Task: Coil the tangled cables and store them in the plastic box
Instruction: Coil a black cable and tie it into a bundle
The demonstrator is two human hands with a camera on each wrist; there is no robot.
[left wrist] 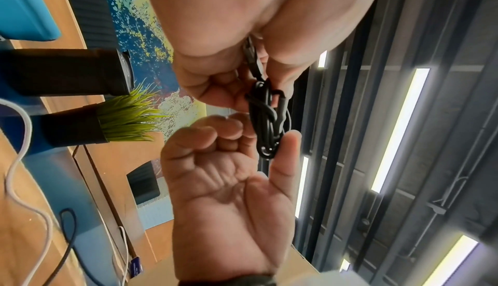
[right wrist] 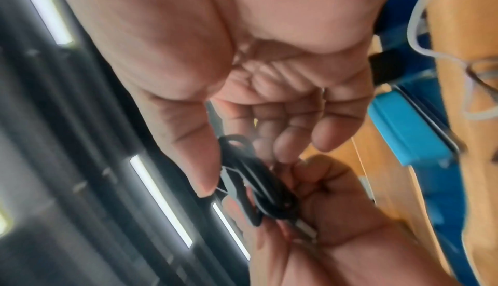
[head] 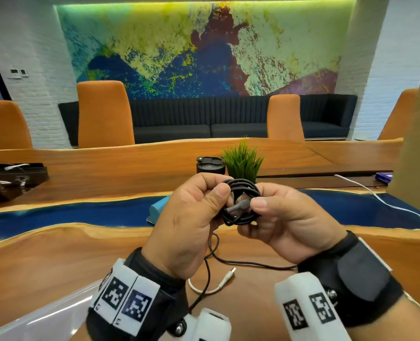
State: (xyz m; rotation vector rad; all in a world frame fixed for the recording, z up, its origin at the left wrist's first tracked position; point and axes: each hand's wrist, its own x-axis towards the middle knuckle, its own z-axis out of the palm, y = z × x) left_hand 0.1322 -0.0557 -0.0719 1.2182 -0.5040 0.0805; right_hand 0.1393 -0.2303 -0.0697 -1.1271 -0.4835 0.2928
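Observation:
A black cable coil [head: 243,193] is held up above the wooden table [head: 56,254], between both hands. My left hand [head: 218,193] grips its left side with thumb and curled fingers. My right hand [head: 258,205] pinches the right side, its thumb beside the grey plug [head: 239,206] that crosses the coil. The left wrist view shows the coil [left wrist: 269,120] edge-on between the two hands. In the blurred right wrist view the coil [right wrist: 258,179] sits under my thumb. A blue-edged plastic box [head: 157,207] lies just behind the hands. A loose black cable [head: 211,254] and a white cable [head: 225,279] lie below.
A black tumbler [head: 210,166] and a small green plant [head: 242,161] stand behind the hands. A long white cable [head: 388,205] runs along the right side by a cardboard sheet [head: 418,143]. A dark tray [head: 12,175] sits far left. Orange chairs line the far edge.

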